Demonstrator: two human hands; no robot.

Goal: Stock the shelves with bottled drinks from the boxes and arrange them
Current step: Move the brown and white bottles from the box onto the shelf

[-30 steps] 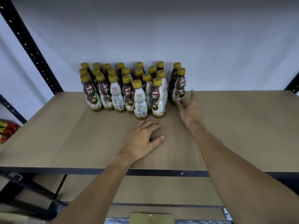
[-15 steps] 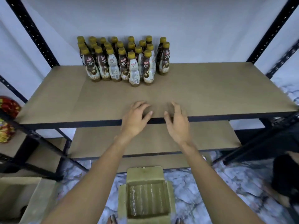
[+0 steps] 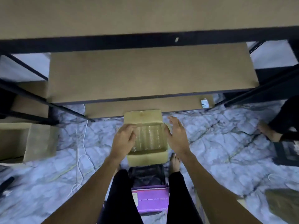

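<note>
- Bottles (image 3: 148, 138) lie in an open box (image 3: 146, 156) on the floor, packed side by side under clear wrap; blur hides their labels and caps.
- The box stands just before the lowest shelf (image 3: 106, 112), its far flap raised against the shelf's edge and its near flap folded out toward the person.
- The left hand (image 3: 123, 139) is over the box's left rim, fingers bent down onto the wrap. Whether it grasps the wrap or only touches it, I cannot tell.
- The right hand (image 3: 177, 136) is released, fingers straight and a little spread, just beside the box's right wall, thumb near the rim, holding nothing.
- Both forearms reach down from the lower corners; the person's legs are in black, and a bare foot (image 3: 174, 162) is near the box's right corner.
- A purple crate (image 3: 150, 199) sits between the legs, just behind the box.
- Above, the middle shelf (image 3: 145, 75) and top shelf (image 3: 129, 13) show brown boards on a black frame.
- A small white thing (image 3: 204, 103) lies at the right end of the lowest shelf.
- A second box (image 3: 38, 139) stands open at the left, well apart from the first.
- A white cable (image 3: 82, 143) trails over the marbled floor (image 3: 226, 151) between the two boxes.
- Another person's foot (image 3: 268, 133) shows at the right edge.
</note>
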